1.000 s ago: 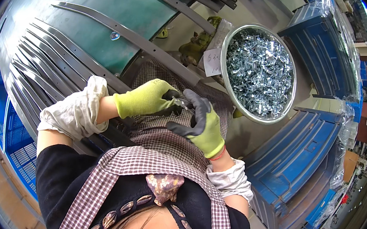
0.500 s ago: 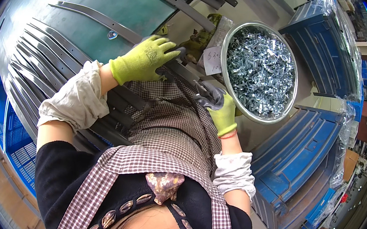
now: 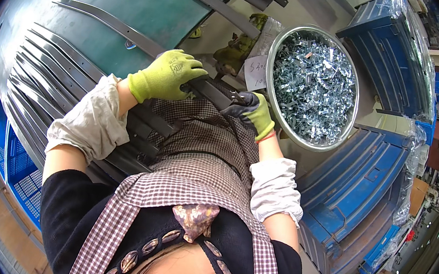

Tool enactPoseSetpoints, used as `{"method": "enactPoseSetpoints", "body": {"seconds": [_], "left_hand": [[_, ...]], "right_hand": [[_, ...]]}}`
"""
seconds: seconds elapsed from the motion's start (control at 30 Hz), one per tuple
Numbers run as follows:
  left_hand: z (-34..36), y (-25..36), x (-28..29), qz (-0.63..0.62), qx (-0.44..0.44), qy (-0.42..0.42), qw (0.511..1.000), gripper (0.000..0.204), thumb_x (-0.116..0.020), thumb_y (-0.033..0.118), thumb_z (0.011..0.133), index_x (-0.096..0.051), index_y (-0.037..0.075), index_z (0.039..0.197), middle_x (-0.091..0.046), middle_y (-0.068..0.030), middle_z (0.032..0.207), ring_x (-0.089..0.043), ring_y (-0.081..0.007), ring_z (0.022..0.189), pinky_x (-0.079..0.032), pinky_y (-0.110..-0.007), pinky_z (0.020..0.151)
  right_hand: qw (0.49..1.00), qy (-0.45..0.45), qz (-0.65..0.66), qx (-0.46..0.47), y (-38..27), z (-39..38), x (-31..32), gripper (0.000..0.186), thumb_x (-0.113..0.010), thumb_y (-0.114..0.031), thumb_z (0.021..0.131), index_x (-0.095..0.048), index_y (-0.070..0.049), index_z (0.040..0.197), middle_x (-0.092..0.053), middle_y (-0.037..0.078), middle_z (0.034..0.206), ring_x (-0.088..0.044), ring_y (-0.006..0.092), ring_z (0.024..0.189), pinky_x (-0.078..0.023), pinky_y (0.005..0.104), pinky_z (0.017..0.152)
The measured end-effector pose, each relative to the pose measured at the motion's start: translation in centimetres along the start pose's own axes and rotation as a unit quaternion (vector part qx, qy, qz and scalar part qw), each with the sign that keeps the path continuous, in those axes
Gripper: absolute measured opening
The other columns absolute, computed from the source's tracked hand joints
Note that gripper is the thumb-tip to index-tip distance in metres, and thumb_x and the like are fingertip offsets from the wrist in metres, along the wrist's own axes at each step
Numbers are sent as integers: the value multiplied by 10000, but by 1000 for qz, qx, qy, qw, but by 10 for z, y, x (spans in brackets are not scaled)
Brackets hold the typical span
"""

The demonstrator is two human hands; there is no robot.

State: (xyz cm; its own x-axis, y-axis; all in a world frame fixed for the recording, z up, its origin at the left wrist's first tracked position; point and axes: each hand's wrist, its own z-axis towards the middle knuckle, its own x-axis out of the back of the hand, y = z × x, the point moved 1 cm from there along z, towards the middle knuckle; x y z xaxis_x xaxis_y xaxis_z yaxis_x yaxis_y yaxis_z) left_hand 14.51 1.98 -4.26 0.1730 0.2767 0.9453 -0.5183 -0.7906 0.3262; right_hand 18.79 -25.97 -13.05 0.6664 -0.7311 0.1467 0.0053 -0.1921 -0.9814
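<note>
The left hand [image 3: 168,75] is curled closed over a long dark metal strip [image 3: 203,88] that lies across the person's lap. The right hand [image 3: 252,113] pinches the strip's near end, fingers almost shut, perhaps on a small clip (too small to tell). The likely risk is the strip twisting or sliding under the gloves, so the pinch slips off its end. The round pan of shiny clips [image 3: 314,83] sits just beside the right hand; an elbow could knock it.

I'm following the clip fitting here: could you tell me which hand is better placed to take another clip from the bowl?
Probably the right hand: it sits at the end of the strip, right beside the rim of the bowl of clips. The left hand lies farther away, pressing on the strip.
</note>
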Motion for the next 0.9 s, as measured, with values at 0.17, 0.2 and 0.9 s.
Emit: {"method": "enactPoseSetpoints", "body": {"seconds": [0.17,0.2,0.9], "left_hand": [[2,1,3,0,11,17,1000,542,-781,208,612,-661,92,1127,-658,-83,1066,-628,-273,1007,-489,-399,916],[2,1,3,2,11,15,1000,544,-783,211,614,-660,92,1130,-657,-84,1071,-626,-274,1011,-488,-398,919],[-8,-4,8,-39,24,-3,999,544,-808,226,625,-679,59,1127,-689,-109,1035,-645,-294,979,-500,-407,904]], "right_hand": [[954,119,-274,27,-28,-29,-8,393,-770,-421,780,-645,-48,774,-641,117,722,-623,316,637,-490,384,583],[940,99,-326,13,-36,-36,-8,306,-748,-356,812,-657,-64,800,-653,110,750,-647,315,678,-505,384,602],[841,101,-509,154,-65,-46,-39,140,-683,-190,715,-582,-113,776,-569,78,712,-614,277,650,-492,410,579]]}}
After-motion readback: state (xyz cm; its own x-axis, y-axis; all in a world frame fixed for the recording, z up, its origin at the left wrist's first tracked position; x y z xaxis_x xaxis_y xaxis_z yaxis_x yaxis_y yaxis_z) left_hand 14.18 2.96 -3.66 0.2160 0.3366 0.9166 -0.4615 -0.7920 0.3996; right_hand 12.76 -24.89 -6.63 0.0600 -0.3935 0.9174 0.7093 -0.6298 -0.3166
